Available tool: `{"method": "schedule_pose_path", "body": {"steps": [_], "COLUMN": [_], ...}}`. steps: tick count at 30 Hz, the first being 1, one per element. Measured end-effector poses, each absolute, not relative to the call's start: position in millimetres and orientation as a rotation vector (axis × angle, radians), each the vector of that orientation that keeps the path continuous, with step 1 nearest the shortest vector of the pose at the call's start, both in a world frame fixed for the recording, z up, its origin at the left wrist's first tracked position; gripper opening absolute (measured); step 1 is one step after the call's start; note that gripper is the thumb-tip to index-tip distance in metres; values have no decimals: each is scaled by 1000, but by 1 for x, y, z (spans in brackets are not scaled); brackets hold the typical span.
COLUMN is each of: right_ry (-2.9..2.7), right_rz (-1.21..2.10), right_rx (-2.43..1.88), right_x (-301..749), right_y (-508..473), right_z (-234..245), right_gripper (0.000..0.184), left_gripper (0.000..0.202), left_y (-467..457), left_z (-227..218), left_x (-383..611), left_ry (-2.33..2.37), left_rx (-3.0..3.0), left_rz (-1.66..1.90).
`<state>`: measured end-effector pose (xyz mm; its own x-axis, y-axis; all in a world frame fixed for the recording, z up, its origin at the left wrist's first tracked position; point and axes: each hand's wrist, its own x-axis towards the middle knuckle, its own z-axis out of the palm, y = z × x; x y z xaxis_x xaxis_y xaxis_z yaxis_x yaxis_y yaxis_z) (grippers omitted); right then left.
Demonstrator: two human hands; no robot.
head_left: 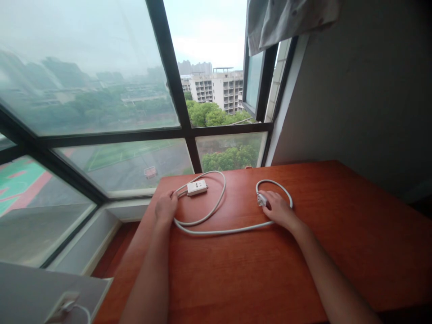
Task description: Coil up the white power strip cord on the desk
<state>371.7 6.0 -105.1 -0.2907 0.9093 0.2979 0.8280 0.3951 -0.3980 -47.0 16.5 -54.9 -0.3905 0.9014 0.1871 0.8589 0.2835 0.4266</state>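
Observation:
A white extension cord (216, 231) lies looped on the red-brown wooden table (337, 234). Its small socket block (197, 187) rests near the table's far left corner. My left hand (166, 207) sits just left of the block, fingers curled on the cable where it leaves the block. My right hand (278, 209) lies over the other loop, fingers closed around the white plug (261, 200) at the cord's end.
Large windows (135, 135) with dark frames stand right behind the table's far edge. A grey wall (354, 99) bounds the right side, with cloth (286, 20) hanging above. A wall outlet with a white lead (65, 306) is at lower left.

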Motion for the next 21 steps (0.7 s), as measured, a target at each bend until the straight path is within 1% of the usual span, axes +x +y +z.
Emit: {"method": "schedule_pose_path", "body": {"steps": [4, 7, 13, 16, 19, 21], "right_ry": [-2165, -2144, -2127, -2124, -2109, -2086], "right_rz": [240, 257, 286, 290, 289, 285], "right_rx": [-1462, -1448, -1439, -1437, -1445, -1468], "right_x": [373, 374, 375, 375, 376, 377], "right_y": [5, 5, 6, 6, 7, 7], "right_z": [-107, -109, -109, -107, -108, -109], "right_gripper": [55, 54, 53, 51, 51, 51], "left_gripper": [38, 33, 32, 31, 34, 37], "left_y": [18, 19, 18, 17, 16, 16], "left_z": [-60, -61, -60, -58, -56, -53], "left_x": [-49, -49, -47, -40, -30, -25], "left_ry": [2371, 2386, 2478, 2311, 2083, 2091], "left_rx": [1657, 1727, 1796, 1777, 1747, 1788], "left_rz": [810, 728, 597, 631, 676, 668]}}
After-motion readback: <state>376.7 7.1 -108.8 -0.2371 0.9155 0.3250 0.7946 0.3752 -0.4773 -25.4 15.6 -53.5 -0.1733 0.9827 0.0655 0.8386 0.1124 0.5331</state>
